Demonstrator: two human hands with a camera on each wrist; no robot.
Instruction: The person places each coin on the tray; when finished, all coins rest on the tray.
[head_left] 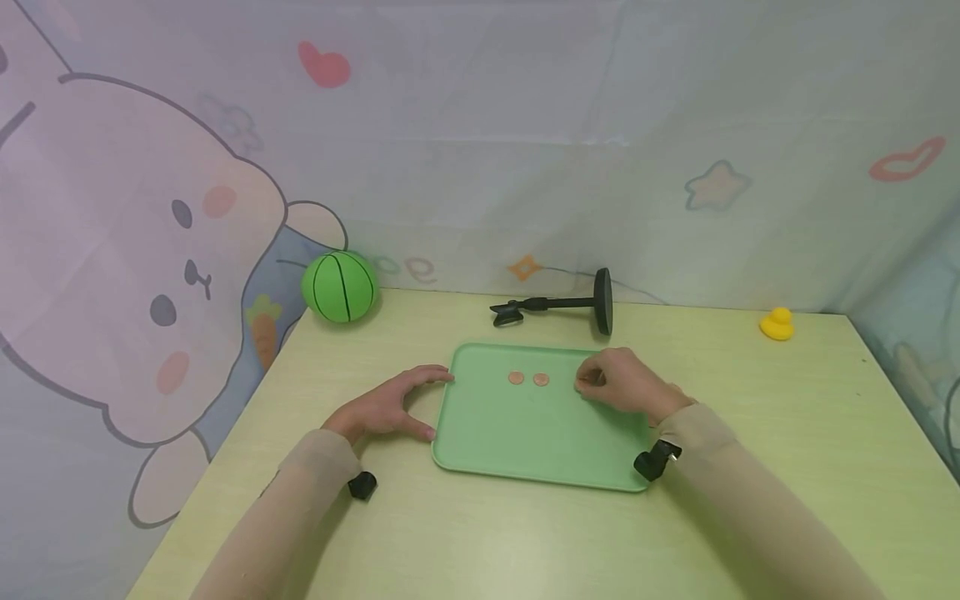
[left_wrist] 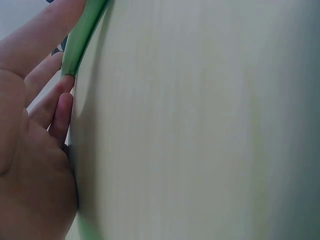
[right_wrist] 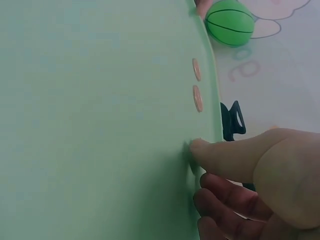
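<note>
Tray: I saw a pale green, smooth plastic rectangular tray (head_left: 525, 433) with rounded corners and a low raised rim, lying flat on the pale yellow-green wood-grain tabletop (head_left: 787, 433), its long axis running left to right across my view.
Coins: two small round copper-coloured coins (head_left: 528, 379) lay flat, side by side and just apart, near the tray's far rim; the row they formed ran along the tray's long axis.
Right hand: my right hand (head_left: 622, 385) rested on the tray's right part, fingers (right_wrist: 220, 155) curled and bunched together, thumb tip pressed down on the tray floor in line with the coins. I could not tell whether something small sat under the tips.
Left hand: my left hand (head_left: 386, 407) lay on the tabletop, fingers (left_wrist: 55, 107) nearly straight and slightly spread, bracketing the tray's left edge and touching its rim.
Edges and room: the tray's near half was bare green plastic; open tabletop lay in front of it and to its right.
Background: a green rubber ball with black seams (head_left: 339, 286) sat at the far left corner, a black round-based stand with a clip (head_left: 570, 304) lay on its side just beyond the tray, and a small yellow rubber duck (head_left: 777, 323) stood far right, well apart.
</note>
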